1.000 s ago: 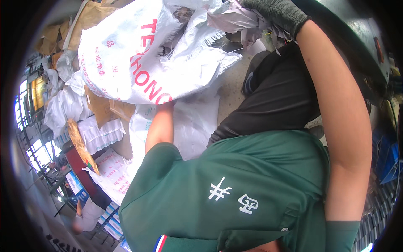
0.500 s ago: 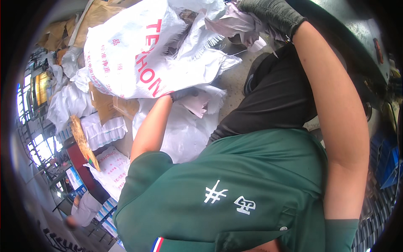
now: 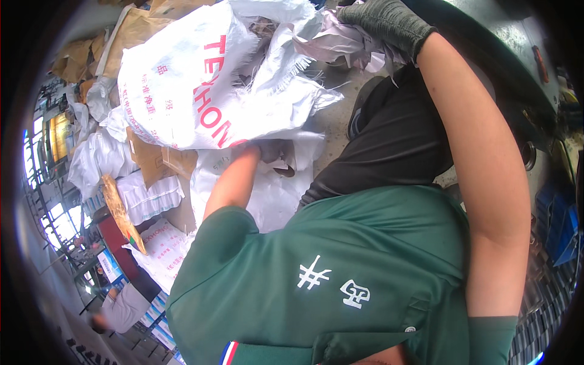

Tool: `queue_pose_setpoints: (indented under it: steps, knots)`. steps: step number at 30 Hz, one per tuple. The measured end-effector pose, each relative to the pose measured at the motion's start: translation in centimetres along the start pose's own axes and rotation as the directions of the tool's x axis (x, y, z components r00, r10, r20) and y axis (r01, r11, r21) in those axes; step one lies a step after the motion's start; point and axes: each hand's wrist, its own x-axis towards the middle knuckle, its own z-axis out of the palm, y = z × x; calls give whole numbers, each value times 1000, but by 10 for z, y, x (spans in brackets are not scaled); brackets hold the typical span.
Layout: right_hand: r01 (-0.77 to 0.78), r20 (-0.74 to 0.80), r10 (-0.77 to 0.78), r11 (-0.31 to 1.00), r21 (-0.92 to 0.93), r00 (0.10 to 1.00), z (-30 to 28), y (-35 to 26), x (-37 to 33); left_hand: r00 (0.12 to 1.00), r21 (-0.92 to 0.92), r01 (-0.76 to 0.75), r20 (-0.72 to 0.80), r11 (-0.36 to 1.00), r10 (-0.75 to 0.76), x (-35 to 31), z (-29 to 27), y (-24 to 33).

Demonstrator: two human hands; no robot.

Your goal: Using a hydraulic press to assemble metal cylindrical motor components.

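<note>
My right hand point(image 3: 392, 23), in a dark grey glove, is closed on a bunch of crumpled greyish-mauve paper point(image 3: 334, 41) at the top. My left hand point(image 3: 267, 151), also gloved, reaches in under a white woven sack point(image 3: 176, 73) with red print and frayed edges; its fingers are hidden. Around that hand is the mouth of another white bag point(image 3: 267, 204), with a pale scrap point(image 3: 281, 163) beside it. More crumpled material shows within the frayed opening of the woven sack.
Torn brown paper and cardboard point(image 3: 146, 155) lie left of the sacks, near a white bundle point(image 3: 149, 194) and a wooden piece point(image 3: 123, 214). A dark rounded machine edge point(image 3: 486, 55) stands at the upper right, blue bins point(image 3: 556, 222) below it. Another person point(image 3: 121, 307) is at the lower left.
My left hand has gone further under the woven sack, shifting slightly down. The sack's lower edge has sunk a little. My right hand has moved slightly left, still gripping the crumpled paper.
</note>
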Motion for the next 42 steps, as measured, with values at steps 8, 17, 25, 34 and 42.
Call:
queue_pose_setpoints:
  steps: [8, 17, 25, 34, 42]
  knots:
    - [-184, 14, 183, 981, 65, 983, -8, -25, -4, 993, 112, -93, -66, 989, 101, -21, 105, 32]
    - [-96, -35, 97, 995, 23, 995, 4, -24, 3, 952, 136, -133, -259, 982, 165, -37, 141, 34]
    - [-45, -22, 45, 999, -13, 999, -6, -35, -7, 928, 23, -51, -368, 998, 56, 3, 37, 42]
    - [1, -76, -3, 1000, -28, 997, -9, -1, -14, 965, -261, -228, 70, 938, 254, 37, -106, 90]
    - [-43, -166, 51, 998, 54, 985, -9, -7, -8, 892, -61, -431, -178, 900, 415, 152, -84, 18]
